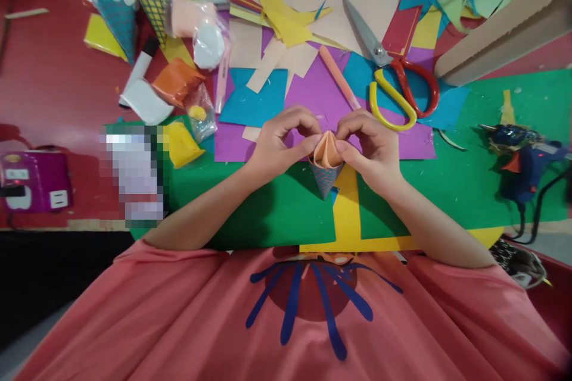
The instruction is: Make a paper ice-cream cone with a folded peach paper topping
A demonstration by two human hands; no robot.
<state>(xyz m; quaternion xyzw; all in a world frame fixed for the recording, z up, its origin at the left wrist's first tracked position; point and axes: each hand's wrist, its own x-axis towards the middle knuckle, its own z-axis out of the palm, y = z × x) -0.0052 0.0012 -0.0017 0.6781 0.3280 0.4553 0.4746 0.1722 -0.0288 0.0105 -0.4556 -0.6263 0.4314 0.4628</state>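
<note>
Between my two hands is a small paper cone (pixel 326 181), blue-grey with a reddish pattern, its tip pointing down toward me. A folded peach paper piece (pixel 328 152) stands up out of the cone's mouth. My left hand (pixel 286 140) pinches the left side of the peach piece at the rim with thumb and forefinger. On the other side, my right hand (pixel 370 146) pinches its right edge in the same way. Beyond the hands lie a salmon-coloured marker (pixel 338 76) and scissors (pixel 379 56) with one red and one yellow handle.
A blue glue gun (pixel 525 166) lies at the right with its cable. Finished-looking paper cones (pixel 117 21) and wrapped clay packets (pixel 179 82) crowd the upper left. A phone-like blurred object (pixel 134 172) is by my left forearm. Green card (pixel 259 214) lies beneath my hands.
</note>
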